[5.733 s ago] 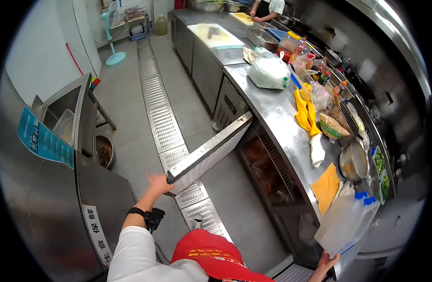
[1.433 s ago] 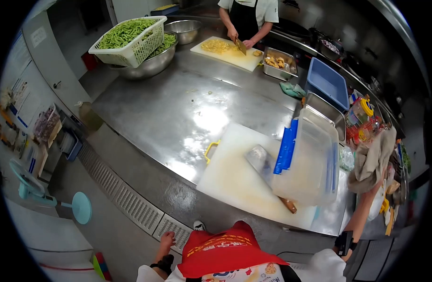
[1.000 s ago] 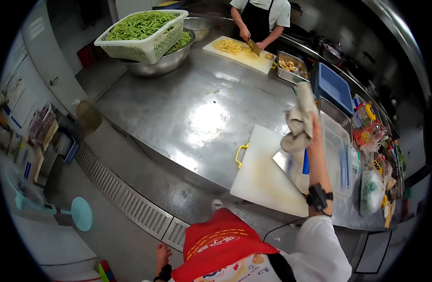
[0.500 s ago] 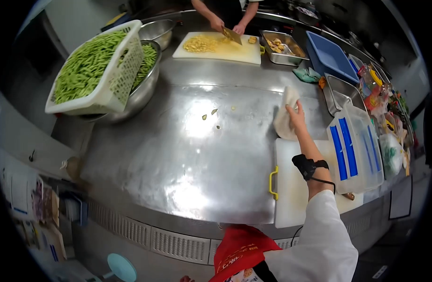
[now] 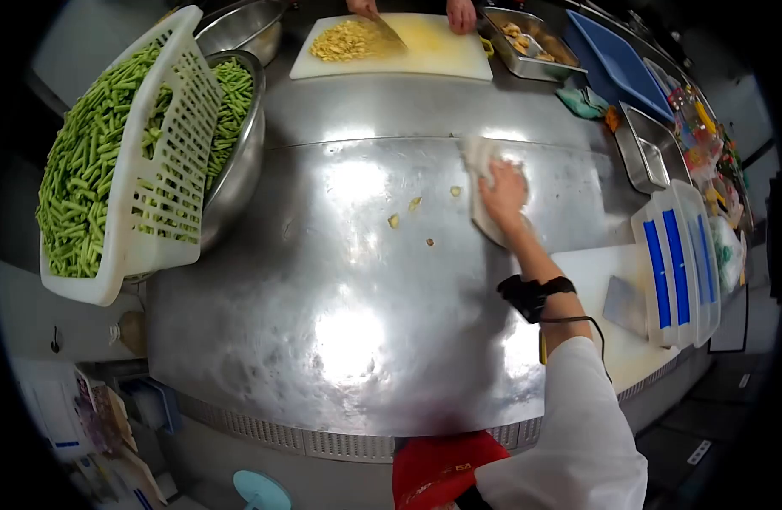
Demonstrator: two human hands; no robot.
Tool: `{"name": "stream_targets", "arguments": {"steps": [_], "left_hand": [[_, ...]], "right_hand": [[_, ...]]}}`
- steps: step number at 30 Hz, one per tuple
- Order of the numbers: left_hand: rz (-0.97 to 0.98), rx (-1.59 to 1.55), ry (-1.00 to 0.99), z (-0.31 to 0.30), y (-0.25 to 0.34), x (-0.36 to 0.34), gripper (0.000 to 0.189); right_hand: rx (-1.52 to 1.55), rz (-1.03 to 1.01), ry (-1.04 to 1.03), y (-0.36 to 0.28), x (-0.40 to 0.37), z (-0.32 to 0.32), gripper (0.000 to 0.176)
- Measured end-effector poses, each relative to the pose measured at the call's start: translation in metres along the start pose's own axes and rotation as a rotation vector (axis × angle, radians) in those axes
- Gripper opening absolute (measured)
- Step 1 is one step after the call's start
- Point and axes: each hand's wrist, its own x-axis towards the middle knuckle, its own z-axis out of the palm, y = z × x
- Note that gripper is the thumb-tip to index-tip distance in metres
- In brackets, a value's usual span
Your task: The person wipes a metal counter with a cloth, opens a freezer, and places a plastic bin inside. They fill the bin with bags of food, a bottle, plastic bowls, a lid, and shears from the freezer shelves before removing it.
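Beige cloth (image 5: 480, 209) on tabletop (image 5: 255, 306), left of plastic box (image 5: 676, 265) | your right hand (image 5: 504, 191): spread flat over it; your left hand: unseen | risk: scraps (image 5: 415, 204), farther left of box, could scatter if pushed hard

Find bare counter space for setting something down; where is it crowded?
Free: counter nearer than the scraps, between basket and right arm; the strip before the far cutting board. Crowded: right side, with blue tub, metal tray, near cutting board.

A basket (image 5: 125, 180) blocks the left of the steel table (image 5: 255, 314), whose front lies open.
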Motion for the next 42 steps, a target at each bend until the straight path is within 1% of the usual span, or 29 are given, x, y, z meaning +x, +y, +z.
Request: {"name": "stream_targets", "arguments": {"steps": [1,2,3,4,7,9,10,12,13,15,17,19,20,22,23,25,26,27,29,30,31,32,33,35,36,38,40,41,42], "left_hand": [[-0.039,0.001,0.002,-0.003,0.010,0.010,0.045],[-0.075,-0.001,0.003,-0.002,0.022,0.028,0.045],[-0.108,-0.006,0.001,-0.003,0.031,0.040,0.045],[-0.054,0.027,-0.023,0.000,0.047,0.042,0.046],[0.205,0.083,-0.184,0.002,0.089,0.063,0.046],[0.299,0.120,-0.257,0.002,0.124,0.076,0.045],[0.339,0.136,-0.296,0.003,0.137,0.082,0.045],[0.335,0.118,-0.260,0.005,0.159,0.097,0.034],[0.328,0.108,-0.234,-0.002,0.163,0.107,0.029],[0.343,0.127,-0.229,-0.022,0.164,0.130,0.026],[0.324,0.138,-0.204,-0.050,0.157,0.145,0.026],[0.282,0.149,-0.179,-0.071,0.152,0.157,0.026],[0.261,0.162,-0.160,-0.084,0.144,0.167,0.027],[0.165,0.213,-0.084,-0.096,0.133,0.171,0.027],[0.117,0.249,-0.048,-0.103,0.129,0.170,0.027],[0.144,0.231,-0.162,-0.120,0.116,0.161,0.039],[0.159,0.217,-0.214,-0.121,0.113,0.158,0.045],[0.148,0.212,-0.216,-0.120,0.109,0.159,0.045],[0.123,0.204,-0.207,-0.120,0.102,0.161,0.044],[0.106,0.211,-0.190,-0.120,0.101,0.162,0.047],[0.099,0.201,-0.191,-0.117,0.100,0.160,0.048],[0.087,0.193,-0.191,-0.115,0.101,0.156,0.048],[0.073,0.186,-0.196,-0.112,0.106,0.146,0.049],[0.066,0.190,-0.180,-0.101,0.113,0.133,0.049],[0.089,0.171,-0.166,-0.094,0.117,0.126,0.047],[0.127,0.155,-0.121,-0.100,0.115,0.129,0.040],[0.151,0.159,-0.077,-0.098,0.108,0.147,0.029],[0.159,0.155,-0.086,-0.099,0.104,0.159,0.029],[0.166,0.152,-0.092,-0.104,0.102,0.168,0.030]], "right_hand": [[0.081,-0.074,0.047,-0.027,-0.008,0.001,0.046],[0.165,-0.068,0.025,-0.064,-0.016,-0.011,0.046],[0.233,-0.127,0.028,-0.090,-0.026,-0.008,0.046],[0.292,-0.154,0.029,-0.120,-0.039,-0.013,0.049],[0.396,-0.230,-0.097,-0.202,-0.086,-0.030,0.052],[0.488,-0.241,-0.105,-0.242,-0.122,-0.041,0.051],[0.569,-0.228,-0.137,-0.255,-0.133,-0.050,0.050],[0.735,-0.215,-0.218,-0.276,-0.156,-0.065,0.048],[0.889,-0.128,-0.210,-0.279,-0.164,-0.068,0.045],[1.203,0.042,-0.198,-0.281,-0.169,-0.072,0.040],[1.352,0.329,-0.246,-0.263,-0.164,-0.105,0.033],[1.379,0.378,-0.208,-0.222,-0.156,-0.128,0.035],[1.285,0.441,-0.225,-0.196,-0.149,-0.146,0.038],[1.293,0.476,-0.073,-0.136,-0.141,-0.149,0.040],[1.244,0.494,-0.051,-0.102,-0.139,-0.153,0.041],[1.214,0.566,-0.003,-0.050,-0.134,-0.165,0.043],[0.960,0.475,0.061,-0.021,-0.136,-0.154,0.044],[0.711,0.385,0.116,-0.003,-0.137,-0.141,0.044],[0.266,0.280,0.100,-0.010,-0.147,-0.124,0.045],[0.046,0.224,0.084,-0.020,-0.152,-0.114,0.046],[0.104,0.206,0.142,-0.042,-0.151,-0.102,0.043],[0.275,0.157,0.053,-0.075,-0.148,-0.101,0.037],[0.364,0.084,0.132,-0.108,-0.154,-0.084,0.034],[0.449,0.052,0.057,-0.192,-0.168,-0.080,0.039],[0.492,-0.041,0.108,-0.227,-0.178,-0.081,0.044],[0.563,-0.010,0.048,-0.287,-0.194,-0.091,0.048],[0.782,0.086,-0.162,-0.327,-0.202,-0.100,0.043],[0.892,0.127,-0.267,-0.339,-0.204,-0.104,0.041],[1.009,0.182,-0.199,-0.343,-0.206,-0.102,0.040]]}}
